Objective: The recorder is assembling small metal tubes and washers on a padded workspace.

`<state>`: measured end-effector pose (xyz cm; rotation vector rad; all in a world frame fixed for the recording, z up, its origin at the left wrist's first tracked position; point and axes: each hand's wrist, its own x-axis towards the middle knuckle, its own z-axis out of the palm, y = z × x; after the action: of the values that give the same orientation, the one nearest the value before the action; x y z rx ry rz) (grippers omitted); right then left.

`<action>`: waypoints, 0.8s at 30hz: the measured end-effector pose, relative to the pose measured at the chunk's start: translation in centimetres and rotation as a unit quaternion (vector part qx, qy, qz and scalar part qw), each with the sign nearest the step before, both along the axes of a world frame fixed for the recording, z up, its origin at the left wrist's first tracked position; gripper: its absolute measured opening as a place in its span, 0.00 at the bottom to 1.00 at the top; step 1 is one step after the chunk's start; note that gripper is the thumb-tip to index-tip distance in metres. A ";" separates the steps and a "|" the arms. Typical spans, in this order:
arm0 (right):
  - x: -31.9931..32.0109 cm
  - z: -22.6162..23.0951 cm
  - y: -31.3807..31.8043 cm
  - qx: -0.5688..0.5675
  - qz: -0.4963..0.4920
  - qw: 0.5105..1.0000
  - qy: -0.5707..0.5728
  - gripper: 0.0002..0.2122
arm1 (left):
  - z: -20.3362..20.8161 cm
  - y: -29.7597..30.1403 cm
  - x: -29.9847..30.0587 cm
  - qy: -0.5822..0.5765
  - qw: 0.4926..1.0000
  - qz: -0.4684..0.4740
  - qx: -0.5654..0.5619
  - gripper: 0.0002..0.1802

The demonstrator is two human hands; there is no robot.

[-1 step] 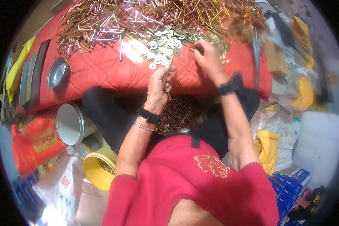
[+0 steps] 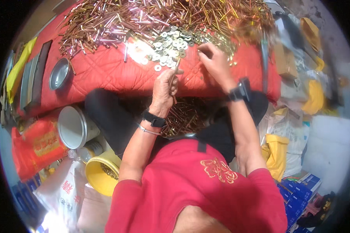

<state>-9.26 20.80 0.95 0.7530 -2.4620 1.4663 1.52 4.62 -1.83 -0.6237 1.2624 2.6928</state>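
My left hand [image 2: 164, 86] is closed around a thin copper-coloured metal rod [image 2: 177, 63]. The rod's upper tip points away from me and its lower end shows below the fist. Just beyond that tip lies a heap of flat silver washers [image 2: 169, 46] on the red quilted cover [image 2: 105, 73]. My right hand [image 2: 216, 63] is bent over the cover, beside small shiny gold-coloured pieces [image 2: 228, 48]. Its thumb and forefinger are curled toward each other; what lies between them, if anything, is too small to tell.
Copper-coloured rods [image 2: 144, 19] spread across the far side, with more rods [image 2: 186, 114] between my legs. A metal bowl [image 2: 59, 74] sits at left. A yellow bucket [image 2: 95, 178], a pale bucket [image 2: 71, 127] and a red bag [image 2: 39, 146] stand lower left. Yellow sacks [image 2: 277, 153] lie right.
My right wrist has turned slightly and the right fingertips have shifted a little to the left. My left hand keeps its grip on the rod in nearly the same place.
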 end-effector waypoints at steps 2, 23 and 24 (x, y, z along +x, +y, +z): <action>2.6 1.3 -0.5 -0.116 0.033 0.972 -0.203 0.05 | 0.1 -0.4 0.6 0.026 0.999 -0.027 -0.016 0.15; 5.1 1.8 1.0 -0.189 0.176 0.951 -0.168 0.04 | 3.1 -0.4 2.1 0.059 0.987 -0.138 -0.065 0.13; 5.1 1.9 1.0 -0.184 0.181 0.953 -0.158 0.04 | 3.2 -0.4 2.2 0.058 0.986 -0.140 -0.062 0.13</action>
<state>-4.15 21.81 2.86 0.9895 -2.2201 2.2594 3.68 4.17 1.33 -0.2782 1.4348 2.4635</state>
